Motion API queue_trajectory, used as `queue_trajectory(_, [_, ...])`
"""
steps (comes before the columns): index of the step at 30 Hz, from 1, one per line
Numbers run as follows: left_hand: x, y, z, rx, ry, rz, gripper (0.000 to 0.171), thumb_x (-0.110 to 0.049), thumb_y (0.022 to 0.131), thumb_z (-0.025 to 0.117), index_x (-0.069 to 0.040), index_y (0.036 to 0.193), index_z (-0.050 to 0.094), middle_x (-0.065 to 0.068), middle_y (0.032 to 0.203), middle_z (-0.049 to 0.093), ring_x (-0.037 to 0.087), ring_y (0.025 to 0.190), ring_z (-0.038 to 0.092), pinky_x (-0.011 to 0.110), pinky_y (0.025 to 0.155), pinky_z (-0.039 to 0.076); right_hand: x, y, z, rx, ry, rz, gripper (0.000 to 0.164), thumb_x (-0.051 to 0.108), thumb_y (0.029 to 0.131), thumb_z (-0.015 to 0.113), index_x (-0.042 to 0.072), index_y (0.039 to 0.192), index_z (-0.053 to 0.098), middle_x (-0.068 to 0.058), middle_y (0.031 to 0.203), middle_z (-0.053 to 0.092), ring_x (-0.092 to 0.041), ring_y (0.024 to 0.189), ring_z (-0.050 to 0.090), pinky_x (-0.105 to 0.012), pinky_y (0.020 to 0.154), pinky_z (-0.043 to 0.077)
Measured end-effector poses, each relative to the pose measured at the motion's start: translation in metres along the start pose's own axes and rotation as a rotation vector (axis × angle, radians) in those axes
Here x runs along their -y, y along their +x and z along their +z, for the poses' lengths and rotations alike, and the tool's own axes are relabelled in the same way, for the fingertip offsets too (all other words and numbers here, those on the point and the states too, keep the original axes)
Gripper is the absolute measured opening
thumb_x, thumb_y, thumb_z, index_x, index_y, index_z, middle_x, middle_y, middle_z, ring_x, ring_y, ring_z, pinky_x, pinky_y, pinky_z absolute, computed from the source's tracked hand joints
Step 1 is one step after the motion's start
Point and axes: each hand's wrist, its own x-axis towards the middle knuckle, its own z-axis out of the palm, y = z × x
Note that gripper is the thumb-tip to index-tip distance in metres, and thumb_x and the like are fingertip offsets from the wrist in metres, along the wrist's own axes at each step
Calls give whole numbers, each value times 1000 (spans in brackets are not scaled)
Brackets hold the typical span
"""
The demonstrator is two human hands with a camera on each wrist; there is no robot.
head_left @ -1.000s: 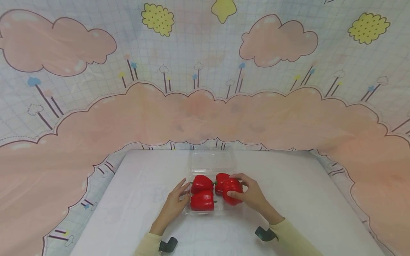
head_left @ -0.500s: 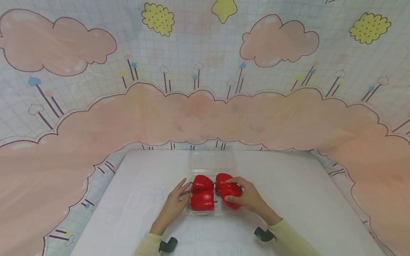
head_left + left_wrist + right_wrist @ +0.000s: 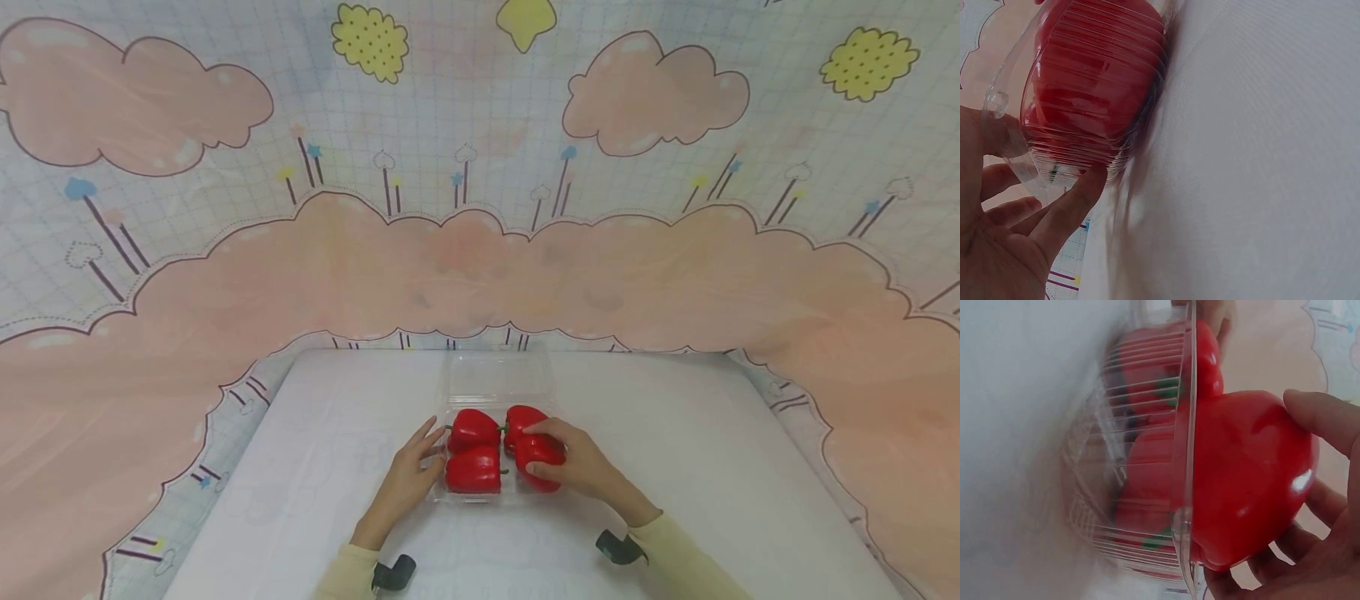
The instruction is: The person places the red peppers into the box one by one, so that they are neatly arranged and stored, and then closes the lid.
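A clear plastic clamshell tray (image 3: 442,493) sits on the white table with its lid (image 3: 497,377) open toward the back. Several red bell peppers lie in it. My right hand (image 3: 577,467) grips the front right pepper (image 3: 538,457), fingers and thumb curled round it, and holds it partly down inside the tray (image 3: 1184,456); the right wrist view shows this pepper (image 3: 1241,481) at the rim. My left hand (image 3: 408,475) rests against the tray's left side with fingers nearly straight, fingertips (image 3: 1088,181) touching the ribbed wall (image 3: 1029,169).
The white table (image 3: 712,467) extends to both sides of the tray. A cartoon cloud-print cloth (image 3: 480,208) hangs behind and drapes round the table edges. Dark wrist camera mounts (image 3: 393,573) show at the bottom.
My right hand has lowered the front right pepper slightly down and left into the tray. The left hand has stayed against the tray's side.
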Motion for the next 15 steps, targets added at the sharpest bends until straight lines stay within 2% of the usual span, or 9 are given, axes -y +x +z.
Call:
queue_trajectory(7, [-1,0,0,6,2,-4,50,-8,93,59,-5,142,51,11,158,36,33,120,63,39,88,59,-3,-1,-1,26,37,16,68,19,72,85,19,131,51,-8,135,55,-33,128,49,-48,89,60])
queue_trajectory(15, [-1,0,-1,8,1,-4,50,-8,94,59,-5,143,50,11,158,36,33,121,63,40,88,59,-3,-4,-1,-32,80,49,59,23,71,87,19,120,54,-5,128,58,-32,124,53,-44,85,61])
